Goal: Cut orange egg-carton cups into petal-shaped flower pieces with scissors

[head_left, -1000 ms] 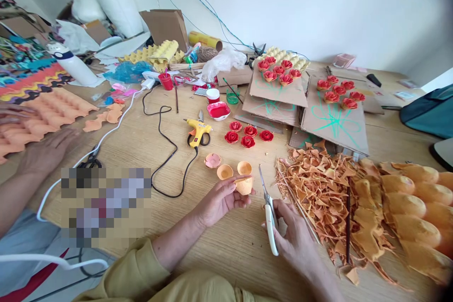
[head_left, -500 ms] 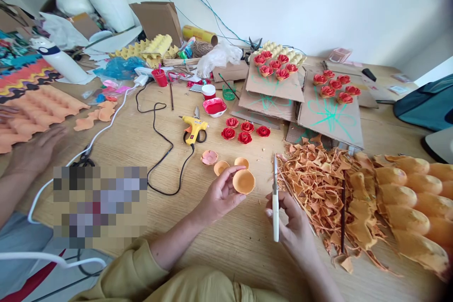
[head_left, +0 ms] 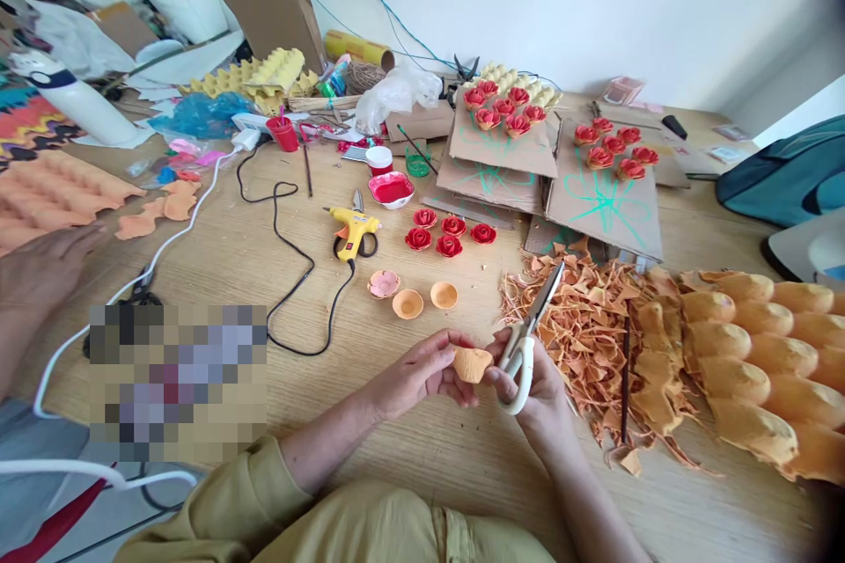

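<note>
My left hand point(head_left: 417, 374) pinches a small orange egg-carton cup point(head_left: 471, 363) just above the wooden table point(head_left: 422, 449). My right hand point(head_left: 536, 378) grips white-handled scissors point(head_left: 528, 335), blades pointing up and to the right, and its fingertips touch the cup's right side. Two orange cups point(head_left: 425, 299) and a pinkish cut flower point(head_left: 384, 283) lie a little beyond my hands.
A heap of orange carton scraps point(head_left: 581, 325) and orange egg trays point(head_left: 745, 352) fill the right. Red paper roses point(head_left: 449, 235), a yellow glue gun point(head_left: 351, 227) with black cord, a paint bowl point(head_left: 392, 189) and cardboard sheets point(head_left: 594, 193) lie beyond. Another person's hand point(head_left: 40, 268) rests at left.
My right hand moved left to meet the cup, tilting the scissors from upright to slanting right. My left hand turned the cup and drew it nearer. The view shifted slightly downward.
</note>
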{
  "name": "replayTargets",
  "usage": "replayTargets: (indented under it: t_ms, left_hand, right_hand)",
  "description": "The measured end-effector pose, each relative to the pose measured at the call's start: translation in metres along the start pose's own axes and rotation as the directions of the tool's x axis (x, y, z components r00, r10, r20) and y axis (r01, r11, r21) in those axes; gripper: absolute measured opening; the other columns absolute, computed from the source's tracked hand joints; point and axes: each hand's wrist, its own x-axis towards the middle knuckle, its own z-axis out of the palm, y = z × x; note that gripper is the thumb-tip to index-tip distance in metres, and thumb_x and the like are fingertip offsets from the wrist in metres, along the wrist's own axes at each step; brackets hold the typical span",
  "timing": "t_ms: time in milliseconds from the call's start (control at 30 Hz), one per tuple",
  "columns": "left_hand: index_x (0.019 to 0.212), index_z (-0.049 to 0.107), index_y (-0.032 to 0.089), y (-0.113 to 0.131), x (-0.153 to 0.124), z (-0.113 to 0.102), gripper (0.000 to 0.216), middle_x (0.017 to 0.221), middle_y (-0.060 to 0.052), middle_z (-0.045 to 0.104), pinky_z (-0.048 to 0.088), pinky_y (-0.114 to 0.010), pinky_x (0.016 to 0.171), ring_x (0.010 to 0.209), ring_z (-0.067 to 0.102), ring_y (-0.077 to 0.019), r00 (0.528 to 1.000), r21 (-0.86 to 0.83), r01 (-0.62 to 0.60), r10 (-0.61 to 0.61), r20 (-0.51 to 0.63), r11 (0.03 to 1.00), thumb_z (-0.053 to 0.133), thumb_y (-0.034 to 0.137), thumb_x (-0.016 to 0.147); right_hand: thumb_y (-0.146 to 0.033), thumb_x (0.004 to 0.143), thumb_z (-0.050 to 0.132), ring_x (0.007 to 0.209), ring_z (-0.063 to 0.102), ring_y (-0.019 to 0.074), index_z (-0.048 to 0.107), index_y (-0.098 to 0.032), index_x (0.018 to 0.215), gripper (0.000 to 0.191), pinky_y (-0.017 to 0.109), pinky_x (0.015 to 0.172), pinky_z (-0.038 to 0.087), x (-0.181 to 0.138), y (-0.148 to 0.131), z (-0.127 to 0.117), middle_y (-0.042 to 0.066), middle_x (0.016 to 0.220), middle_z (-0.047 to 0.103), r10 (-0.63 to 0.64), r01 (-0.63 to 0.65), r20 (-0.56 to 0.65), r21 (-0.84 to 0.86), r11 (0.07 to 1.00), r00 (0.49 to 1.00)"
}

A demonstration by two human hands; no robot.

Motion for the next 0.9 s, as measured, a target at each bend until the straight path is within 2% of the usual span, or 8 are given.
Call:
replayTargets:
  t_ms: [100, 167, 267, 533, 667, 767, 833, 900]
  left_hand:
    - [0.111, 0.056, 0.020, 0.002, -0.002, 0.002, 0.032, 0.084, -0.005, 0.065, 0.046, -0.025, 0.056, 0.063, 0.061, -0.0133, 0.992, 0.301, -0.046, 0.080, -0.101, 0.952, 0.049, 0.047, 0.095]
    - [0.109, 0.061, 0.019, 0.005, -0.004, 0.003, 0.028, 0.087, -0.005, 0.063, 0.045, -0.024, 0.057, 0.067, 0.057, -0.0129, 0.949, 0.595, -0.124, 0.270, -0.163, 0.794, 0.053, 0.041, 0.094]
    - [0.102, 0.067, 0.019, 0.009, -0.004, 0.001, 0.019, 0.095, -0.007, 0.064, 0.047, -0.025, 0.064, 0.075, 0.058, -0.0144, 0.865, 0.814, -0.223, 0.495, -0.089, 0.536, 0.059, 0.032, 0.091]
    - [0.096, 0.072, 0.022, 0.015, -0.005, -0.008, 0.015, 0.086, -0.006, 0.072, 0.049, -0.032, 0.077, 0.080, 0.063, -0.0188, 0.854, 0.929, -0.311, 0.489, 0.180, 0.201, 0.058, 0.025, 0.092]
    - [0.096, 0.070, 0.021, 0.017, -0.009, -0.008, 0.015, 0.086, -0.006, 0.072, 0.048, -0.032, 0.073, 0.076, 0.062, -0.0184, 0.823, 0.937, -0.341, 0.456, 0.338, -0.079, 0.055, 0.020, 0.093]
    - [0.089, 0.067, 0.019, 0.015, -0.010, -0.006, 0.015, 0.079, -0.004, 0.069, 0.046, -0.032, 0.069, 0.071, 0.059, -0.0171, 0.788, 0.910, -0.317, 0.460, 0.409, -0.267, 0.053, 0.017, 0.093]
    - [0.085, 0.064, 0.017, 0.013, -0.009, -0.004, 0.015, 0.076, -0.003, 0.067, 0.045, -0.031, 0.068, 0.070, 0.056, -0.0161, 0.769, 0.901, -0.307, 0.478, 0.425, -0.307, 0.052, 0.016, 0.094]
    - [0.083, 0.061, 0.017, 0.011, -0.007, -0.003, 0.015, 0.075, -0.003, 0.066, 0.045, -0.030, 0.069, 0.070, 0.055, -0.0154, 0.768, 0.912, -0.306, 0.496, 0.405, -0.272, 0.051, 0.015, 0.094]
  right_hand:
    - [-0.044, 0.084, 0.069, 0.069, 0.057, 0.0156, 0.054, -0.025, 0.108, 0.035, 0.028, 0.064, 0.050, 0.001, 0.001, -0.001, 0.000, 0.085, 0.061, 0.023, -0.023, 0.033, 0.002, 1.000, 0.999]
    - [-0.042, 0.083, 0.071, 0.073, 0.058, 0.0162, 0.054, -0.024, 0.108, 0.035, 0.028, 0.067, 0.050, 0.001, 0.003, -0.003, 0.000, 0.085, 0.060, 0.034, -0.034, 0.048, -0.015, 0.999, 0.998]
    - [-0.039, 0.084, 0.071, 0.076, 0.058, 0.0165, 0.054, -0.023, 0.109, 0.034, 0.027, 0.068, 0.049, 0.001, 0.006, -0.004, 0.001, 0.086, 0.061, 0.076, -0.074, 0.113, -0.026, 0.997, 0.991]
    - [-0.036, 0.085, 0.069, 0.079, 0.059, 0.0178, 0.056, -0.021, 0.107, 0.030, 0.031, 0.074, 0.049, 0.000, 0.000, -0.003, 0.001, 0.085, 0.062, 0.097, -0.070, 0.151, -0.175, 0.982, 0.984]
    - [-0.033, 0.084, 0.070, 0.081, 0.056, 0.0178, 0.057, -0.021, 0.104, 0.026, 0.030, 0.073, 0.046, 0.000, -0.002, -0.003, 0.001, 0.087, 0.059, 0.111, -0.079, 0.166, -0.189, 0.979, 0.980]
    - [-0.031, 0.082, 0.073, 0.075, 0.053, 0.0157, 0.056, -0.021, 0.107, 0.032, 0.028, 0.068, 0.044, -0.001, 0.001, -0.004, -0.001, 0.082, 0.056, 0.153, -0.137, 0.196, -0.092, 0.986, 0.969]
    - [-0.031, 0.081, 0.075, 0.072, 0.051, 0.0141, 0.055, -0.022, 0.109, 0.035, 0.026, 0.065, 0.042, -0.002, 0.002, -0.004, -0.002, 0.081, 0.055, 0.176, -0.180, 0.221, -0.005, 0.984, 0.959]
    - [-0.030, 0.081, 0.076, 0.072, 0.050, 0.0133, 0.055, -0.023, 0.110, 0.037, 0.024, 0.063, 0.040, -0.002, 0.003, -0.004, -0.002, 0.082, 0.055, 0.187, -0.206, 0.237, 0.057, 0.977, 0.953]
